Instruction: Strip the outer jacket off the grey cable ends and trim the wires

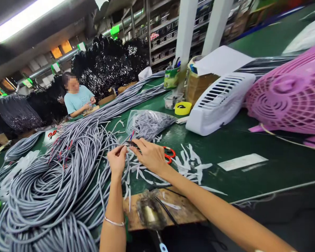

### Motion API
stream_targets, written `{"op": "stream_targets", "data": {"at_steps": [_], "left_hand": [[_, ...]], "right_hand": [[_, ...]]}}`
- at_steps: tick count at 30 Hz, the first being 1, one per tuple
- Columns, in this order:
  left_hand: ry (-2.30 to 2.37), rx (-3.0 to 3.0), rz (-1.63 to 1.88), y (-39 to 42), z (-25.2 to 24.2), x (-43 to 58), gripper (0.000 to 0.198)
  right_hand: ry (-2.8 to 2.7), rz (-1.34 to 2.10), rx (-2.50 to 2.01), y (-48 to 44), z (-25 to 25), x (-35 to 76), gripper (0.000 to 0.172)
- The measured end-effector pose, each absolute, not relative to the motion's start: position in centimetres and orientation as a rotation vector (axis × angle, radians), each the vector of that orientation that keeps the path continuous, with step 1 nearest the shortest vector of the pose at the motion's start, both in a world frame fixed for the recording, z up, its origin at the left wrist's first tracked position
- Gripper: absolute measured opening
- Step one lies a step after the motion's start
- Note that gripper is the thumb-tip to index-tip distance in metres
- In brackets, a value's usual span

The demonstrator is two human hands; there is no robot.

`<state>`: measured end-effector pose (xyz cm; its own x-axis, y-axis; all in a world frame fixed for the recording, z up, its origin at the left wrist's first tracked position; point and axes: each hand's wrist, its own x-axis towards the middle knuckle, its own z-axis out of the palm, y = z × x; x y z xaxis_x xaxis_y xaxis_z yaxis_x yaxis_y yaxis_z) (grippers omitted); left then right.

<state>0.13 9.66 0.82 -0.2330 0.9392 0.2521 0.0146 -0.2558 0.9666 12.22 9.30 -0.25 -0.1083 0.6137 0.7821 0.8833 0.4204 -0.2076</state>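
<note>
The left hand (117, 159) is raised over the middle of the green table (246, 182), its thumb and forefinger pinched together on what looks like the end of a grey cable (105, 190); the fingertips hide the exact spot. Red and blue wires (131, 135) show just beyond the fingertips. The right hand (149, 154) comes in close beside it, thumb and fingers gripping a dark blade (131, 143) that points toward the left fingertips. Red scissor handles (174, 152) show behind the right hand; whether they belong to that blade I cannot tell. A thin bracelet (114, 223) circles the left wrist.

A big heap of coiled grey cables (49, 189) fills the left of the table, with more cables running in a long bundle (120, 101) toward the far side. Beyond the hands lies a clear plastic bag (149, 122) of short grey pieces, and white strips (199, 167) are scattered to their right. Nearer, a small metal pot (149, 213) sits on a wooden board (135, 220). A yellow tape roll (183, 112), a slotted white case (212, 115) and a pink fan (280, 94) stand farther right. Across the table, a person in a light blue shirt (78, 101) holds both hands together
</note>
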Motion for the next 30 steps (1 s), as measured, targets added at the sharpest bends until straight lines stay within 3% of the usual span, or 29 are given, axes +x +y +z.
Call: {"op": "stream_targets", "data": {"at_steps": [6,13,17,24,30], "left_hand": [[1.226,1.26,1.554,9.7,0.6,0.3,0.025],[1.177,1.202,1.512,9.4,1.1,0.7,0.04],[1.142,1.18,1.443,9.2,1.3,1.2,0.041],[1.188,1.244,1.5,9.1,1.3,1.0,0.034],[1.166,1.405,1.331,8.6,0.7,1.5,0.019]], "right_hand": [[-1.764,-0.332,-1.23,9.4,-1.0,12.5,0.044],[-1.671,0.217,-1.334,9.3,-1.0,14.1,0.031],[-1.694,0.487,-1.329,9.1,-0.8,14.1,0.035],[-1.561,0.467,-1.307,9.6,-0.7,13.9,0.057],[-1.6,0.335,-1.219,10.1,0.6,14.0,0.06]]}}
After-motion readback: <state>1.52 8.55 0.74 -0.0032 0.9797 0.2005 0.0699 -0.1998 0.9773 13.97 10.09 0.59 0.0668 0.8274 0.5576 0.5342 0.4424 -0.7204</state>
